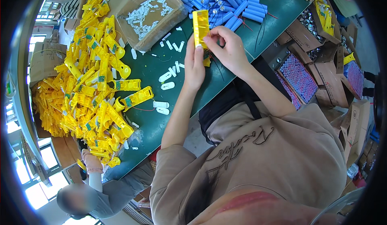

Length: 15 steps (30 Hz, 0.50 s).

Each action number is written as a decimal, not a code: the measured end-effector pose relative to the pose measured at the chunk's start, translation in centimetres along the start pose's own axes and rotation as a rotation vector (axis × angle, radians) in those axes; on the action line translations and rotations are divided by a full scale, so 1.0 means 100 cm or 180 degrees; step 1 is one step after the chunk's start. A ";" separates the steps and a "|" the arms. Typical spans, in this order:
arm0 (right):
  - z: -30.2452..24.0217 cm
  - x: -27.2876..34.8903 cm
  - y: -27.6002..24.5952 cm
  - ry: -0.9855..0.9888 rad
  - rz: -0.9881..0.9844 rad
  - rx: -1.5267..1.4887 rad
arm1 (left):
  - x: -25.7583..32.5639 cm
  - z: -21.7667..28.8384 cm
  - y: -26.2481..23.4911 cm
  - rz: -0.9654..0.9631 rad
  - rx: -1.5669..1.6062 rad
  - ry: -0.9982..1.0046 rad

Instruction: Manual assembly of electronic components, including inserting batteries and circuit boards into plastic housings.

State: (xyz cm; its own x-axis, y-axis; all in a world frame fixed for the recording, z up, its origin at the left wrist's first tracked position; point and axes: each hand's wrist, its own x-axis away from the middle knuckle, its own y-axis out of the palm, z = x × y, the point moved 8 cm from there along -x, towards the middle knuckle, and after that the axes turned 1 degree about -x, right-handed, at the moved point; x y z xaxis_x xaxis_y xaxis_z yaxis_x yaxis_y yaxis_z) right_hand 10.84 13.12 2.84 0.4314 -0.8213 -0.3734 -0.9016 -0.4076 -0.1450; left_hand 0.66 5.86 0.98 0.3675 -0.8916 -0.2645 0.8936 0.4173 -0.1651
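Between both hands is a yellow plastic housing [200, 25], long and open on one face, held upright over the green table. My left hand [195, 65] is closed round its lower end, the thumb lying along it. With thumb and forefinger my right hand [227, 47] pinches the housing's right side; whatever small part may be between those fingertips is hidden. Dark wires hang below the right hand. Several white plastic pieces [168, 85] lie on the table left of my left hand. Just beyond the housing is a pile of blue cylinders [229, 3] with wires.
A heap of yellow housings [96, 75], some with green boards, covers the table's left. A cardboard box [141, 41] of small white parts stands at the far side. Boxes of pinkish-blue cylinders [296, 77] sit at right. Another person's gloved hand [92, 161] is by the heap at lower left.
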 end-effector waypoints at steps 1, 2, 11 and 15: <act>-0.001 0.000 -0.003 -0.0104 0.0201 0.0189 | 0.001 0.004 0.001 -0.0004 -0.0004 0.0000; 0.009 0.000 -0.003 0.0083 0.0271 -0.0046 | 0.001 0.004 0.003 -0.0013 0.0110 -0.0144; -0.027 0.009 0.008 -0.0872 0.0310 0.1028 | 0.000 -0.016 -0.007 0.0209 0.0377 -0.0381; -0.030 0.014 0.028 -0.1108 0.0122 0.1200 | 0.002 -0.028 -0.012 0.0398 0.0829 -0.0614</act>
State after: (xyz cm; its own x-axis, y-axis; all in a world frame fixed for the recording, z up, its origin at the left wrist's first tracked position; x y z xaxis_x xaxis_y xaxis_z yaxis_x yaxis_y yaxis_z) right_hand 9.08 9.61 4.69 0.4191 -0.6251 -0.6585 -0.8935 -0.1550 -0.4215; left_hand -1.07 5.72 -1.54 0.4981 -0.8636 -0.0787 0.8652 0.4888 0.1118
